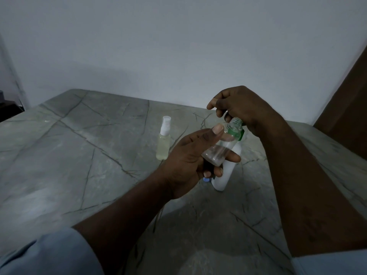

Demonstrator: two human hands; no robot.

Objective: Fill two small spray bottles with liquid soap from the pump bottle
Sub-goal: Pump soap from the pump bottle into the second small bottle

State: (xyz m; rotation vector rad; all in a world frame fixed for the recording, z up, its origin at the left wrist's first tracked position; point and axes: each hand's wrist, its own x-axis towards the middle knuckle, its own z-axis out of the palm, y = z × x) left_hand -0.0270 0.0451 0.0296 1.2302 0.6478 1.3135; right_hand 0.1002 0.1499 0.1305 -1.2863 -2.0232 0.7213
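Looking down from head height, a grey marble-patterned table (83, 147) with dark veins is seen against a plain pale wall (178, 46). Two bare forearms with light blue sleeves (47, 255) reach in from the bottom edge.

A small clear spray bottle (222, 144), uncapped and seemingly empty, is held tilted in the left hand (190, 161). The thumb is pressed along its upper side, and the fingers are curled beneath its base. Its threaded open neck points up and to the right.

The right hand (238, 108) is closed just above that open neck. Something is pinched between its fingertips, but what is held cannot be made out. A green part (237, 133) is visible directly behind the neck of the tilted bottle, at the top of a white pump bottle (226, 171), which stands on the table behind the left hand and is largely hidden by it.

A second small spray bottle (163, 142) is stood upright on the table, apart to the left of both hands. It is filled with pale yellowish liquid and fitted with a white sprayer top and clear cap. A small blue item (206, 180) peeks out beneath the left fingers; it cannot be identified.
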